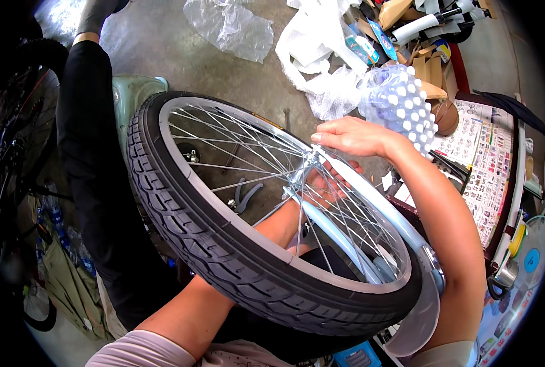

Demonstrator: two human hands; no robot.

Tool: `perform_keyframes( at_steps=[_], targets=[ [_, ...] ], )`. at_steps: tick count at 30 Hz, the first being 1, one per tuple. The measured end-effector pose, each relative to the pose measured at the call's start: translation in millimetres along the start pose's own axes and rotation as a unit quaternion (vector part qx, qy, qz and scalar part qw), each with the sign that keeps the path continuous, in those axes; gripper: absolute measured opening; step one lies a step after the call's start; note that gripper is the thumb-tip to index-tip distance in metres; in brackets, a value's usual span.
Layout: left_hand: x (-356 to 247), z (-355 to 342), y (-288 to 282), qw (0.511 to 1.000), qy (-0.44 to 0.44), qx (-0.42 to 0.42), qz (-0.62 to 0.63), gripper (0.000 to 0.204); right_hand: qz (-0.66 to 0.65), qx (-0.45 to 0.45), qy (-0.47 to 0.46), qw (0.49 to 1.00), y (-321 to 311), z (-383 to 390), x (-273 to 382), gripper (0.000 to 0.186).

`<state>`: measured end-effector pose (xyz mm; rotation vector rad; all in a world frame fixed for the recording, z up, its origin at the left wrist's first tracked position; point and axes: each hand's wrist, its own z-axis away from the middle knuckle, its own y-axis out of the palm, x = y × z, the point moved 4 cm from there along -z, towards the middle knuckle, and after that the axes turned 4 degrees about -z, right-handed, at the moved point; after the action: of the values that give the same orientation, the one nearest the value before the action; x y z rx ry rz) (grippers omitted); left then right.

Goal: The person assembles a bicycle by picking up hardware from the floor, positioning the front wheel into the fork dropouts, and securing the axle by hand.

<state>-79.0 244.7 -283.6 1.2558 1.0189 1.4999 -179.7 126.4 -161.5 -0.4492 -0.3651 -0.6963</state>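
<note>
A bicycle wheel (pixel 186 226) with a black treaded tyre, silver rim and spokes lies tilted across my lap. Its hub (pixel 300 174) sits between the legs of a light-blue fork (pixel 370 189). My right hand (pixel 352 136) is over the far side of the hub, thumb and fingertips closed at the axle end (pixel 313 156). From the lower left my left forearm passes behind the tyre. My left hand (pixel 324 183) shows through the spokes beside the hub; spokes and fork cover much of its fingers, so its grip is unclear. A pale mudguard (pixel 416 324) curves below the tyre.
A grey-blue lever-like part (pixel 246 194) and a wrench (pixel 287 116) lie on the concrete floor. Wrapped bottles (pixel 401 101), plastic sheeting (pixel 321 55) and cardboard fill the upper right. A printed-topped table (pixel 483 159) stands right. Another bicycle (pixel 30 104) is at left, near a green stool (pixel 134 92).
</note>
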Motion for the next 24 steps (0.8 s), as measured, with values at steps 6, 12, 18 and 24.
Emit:
perform_keyframes(
  at_steps=[6, 12, 18, 24],
  targets=[
    [-3, 5, 10, 0.998, 0.038, -0.033, 0.022, 0.061, 0.004, -0.016, -0.020, 1.000, -4, -1, -3, 0.044],
    [-5, 4, 10, 0.999, 0.043, -0.006, 0.023, 0.061, 0.058, 0.004, -0.019, 0.998, -3, -3, 7, 0.042],
    [-13, 9, 21, 0.998, 0.045, -0.027, 0.022, 0.055, 0.083, -0.005, -0.020, 0.996, -7, -2, 12, 0.045],
    [-8, 11, 13, 0.997, 0.043, 0.058, -0.010, 0.056, 0.098, -0.022, -0.005, 0.995, -3, 3, 17, 0.049]
  ],
)
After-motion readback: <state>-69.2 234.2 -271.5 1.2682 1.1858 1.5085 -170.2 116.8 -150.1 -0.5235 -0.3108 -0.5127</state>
